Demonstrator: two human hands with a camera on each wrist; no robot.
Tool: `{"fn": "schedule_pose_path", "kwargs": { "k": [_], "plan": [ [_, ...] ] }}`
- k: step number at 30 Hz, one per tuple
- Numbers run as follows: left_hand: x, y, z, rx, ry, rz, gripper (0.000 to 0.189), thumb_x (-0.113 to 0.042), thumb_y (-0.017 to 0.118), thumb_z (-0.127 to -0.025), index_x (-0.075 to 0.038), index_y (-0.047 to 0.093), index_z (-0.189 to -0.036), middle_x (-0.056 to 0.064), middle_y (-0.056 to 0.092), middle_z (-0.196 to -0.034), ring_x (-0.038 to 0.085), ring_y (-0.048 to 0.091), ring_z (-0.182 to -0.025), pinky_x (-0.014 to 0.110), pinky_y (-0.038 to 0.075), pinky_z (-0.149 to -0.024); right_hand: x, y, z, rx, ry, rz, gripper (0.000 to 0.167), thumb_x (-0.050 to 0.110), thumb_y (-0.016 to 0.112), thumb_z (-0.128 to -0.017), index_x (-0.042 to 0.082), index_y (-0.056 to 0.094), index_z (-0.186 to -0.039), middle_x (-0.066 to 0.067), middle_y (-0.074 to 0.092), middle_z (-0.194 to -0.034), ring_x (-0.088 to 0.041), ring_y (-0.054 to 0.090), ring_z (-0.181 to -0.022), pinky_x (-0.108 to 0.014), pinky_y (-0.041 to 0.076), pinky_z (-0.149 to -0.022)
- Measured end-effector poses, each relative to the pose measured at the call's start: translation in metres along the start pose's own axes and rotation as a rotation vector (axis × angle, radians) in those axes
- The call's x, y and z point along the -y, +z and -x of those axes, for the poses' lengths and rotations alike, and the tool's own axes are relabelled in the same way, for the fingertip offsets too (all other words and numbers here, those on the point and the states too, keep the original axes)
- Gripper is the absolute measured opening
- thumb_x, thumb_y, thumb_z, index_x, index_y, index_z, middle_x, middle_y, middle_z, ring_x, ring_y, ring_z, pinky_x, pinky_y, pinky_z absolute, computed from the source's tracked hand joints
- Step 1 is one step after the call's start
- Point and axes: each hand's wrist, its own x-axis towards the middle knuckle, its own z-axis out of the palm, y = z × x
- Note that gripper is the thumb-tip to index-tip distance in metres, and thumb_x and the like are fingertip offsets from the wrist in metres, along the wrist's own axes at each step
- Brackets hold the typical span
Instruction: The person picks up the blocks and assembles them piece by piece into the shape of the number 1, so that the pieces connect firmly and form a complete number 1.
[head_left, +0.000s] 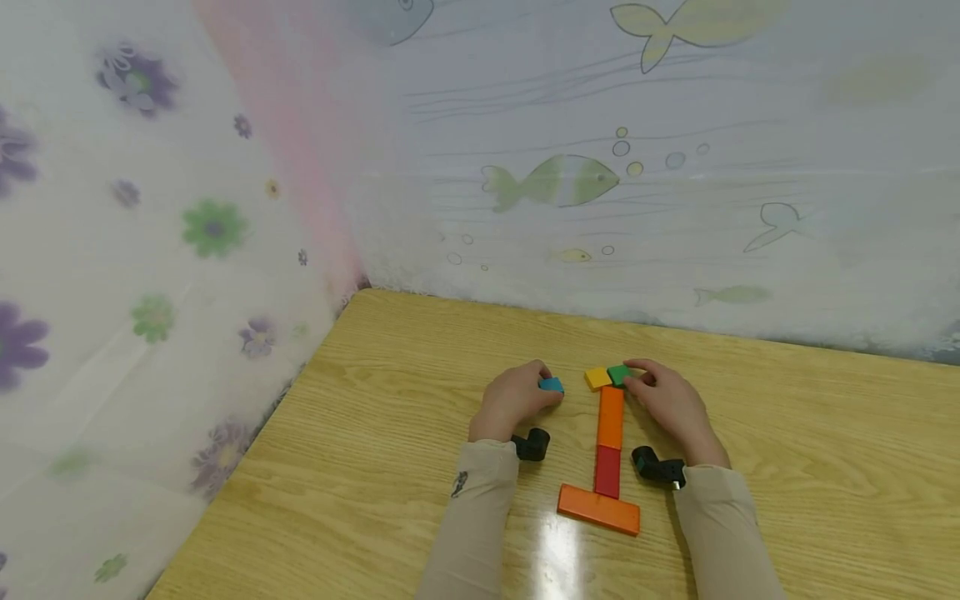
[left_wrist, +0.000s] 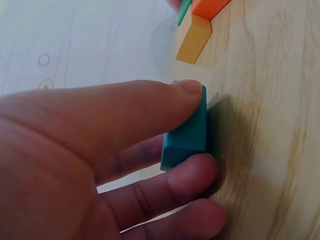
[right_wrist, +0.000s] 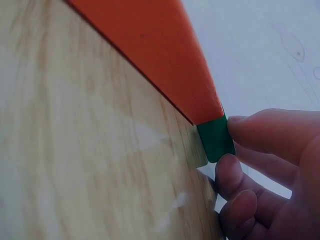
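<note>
My left hand (head_left: 516, 395) pinches a small blue block (left_wrist: 189, 131) between thumb and fingers, close over the table, left of the row of blocks. My right hand (head_left: 670, 403) holds a small green block (right_wrist: 217, 140) by thumb and fingertips at the far end of the row. Beside the green block lies a yellow block (head_left: 597, 379). Below these two, a long orange block (head_left: 611, 417) meets a red block (head_left: 607, 472) end to end. Crosswise at the near end lies another orange block (head_left: 597, 510).
The wooden table (head_left: 360, 433) reaches back to a wall covering (head_left: 465, 125) printed with fish. A flowered covering (head_left: 172, 292) hangs along the left edge. Black wrist cameras (head_left: 533, 445) stick out from both cuffs.
</note>
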Motion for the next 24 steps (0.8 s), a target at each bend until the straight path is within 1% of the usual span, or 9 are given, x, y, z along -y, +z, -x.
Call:
{"fn": "schedule_pose_path", "kwargs": {
  "k": [3, 8, 13, 19, 24],
  "plan": [
    [-0.0009, 0.0013, -0.0005, -0.007, 0.002, -0.002, 0.035, -0.036, 0.061, -0.083, -0.02, 0.056, -0.113, 0.0, 0.06, -0.106, 0.015, 0.054, -0.082, 0.03, 0.043, -0.068, 0.0002, -0.0002, -0.0001, 0.001, 0.0, -0.001, 0.046, 0.038, 0.046, -0.092, 0.012, 0.045, -0.13, -0.014, 0.057, -0.105, -0.025, 0.053, -0.085, -0.038, 0.041, -0.068],
    [-0.0019, 0.0036, -0.0023, -0.001, -0.004, -0.017, 0.035, -0.035, 0.06, -0.084, -0.022, 0.055, -0.116, 0.001, 0.059, -0.109, 0.016, 0.053, -0.083, 0.031, 0.042, -0.067, 0.0003, -0.0004, -0.0003, 0.0, 0.0, 0.005, 0.046, 0.038, 0.046, -0.092, 0.013, 0.046, -0.13, -0.013, 0.057, -0.105, -0.023, 0.053, -0.082, -0.036, 0.04, -0.066],
    [-0.0022, 0.0051, -0.0041, -0.002, -0.01, -0.026, 0.034, -0.035, 0.06, -0.084, -0.023, 0.055, -0.115, 0.001, 0.058, -0.109, 0.016, 0.053, -0.083, 0.031, 0.041, -0.066, 0.0004, -0.0004, -0.0006, 0.001, 0.004, 0.007, 0.046, 0.037, 0.047, -0.092, 0.013, 0.046, -0.13, -0.014, 0.057, -0.105, -0.024, 0.053, -0.083, -0.037, 0.04, -0.067],
    [-0.0045, 0.0055, -0.0023, -0.019, 0.015, -0.037, 0.032, -0.033, 0.06, -0.084, -0.021, 0.055, -0.114, 0.001, 0.059, -0.107, 0.015, 0.053, -0.08, 0.03, 0.042, -0.067, 0.0013, -0.0011, -0.0008, 0.001, 0.001, 0.006, 0.045, 0.036, 0.047, -0.092, 0.012, 0.046, -0.13, -0.014, 0.057, -0.105, -0.023, 0.053, -0.082, -0.037, 0.04, -0.067],
    [-0.0067, 0.0069, -0.0022, -0.03, 0.031, -0.049, 0.033, -0.032, 0.059, -0.085, -0.02, 0.055, -0.115, 0.001, 0.059, -0.108, 0.015, 0.054, -0.083, 0.03, 0.043, -0.069, 0.0017, -0.0021, -0.001, 0.005, -0.002, 0.009, 0.045, 0.037, 0.047, -0.092, 0.013, 0.046, -0.13, -0.013, 0.057, -0.105, -0.023, 0.053, -0.082, -0.037, 0.041, -0.067]
  ]
}}
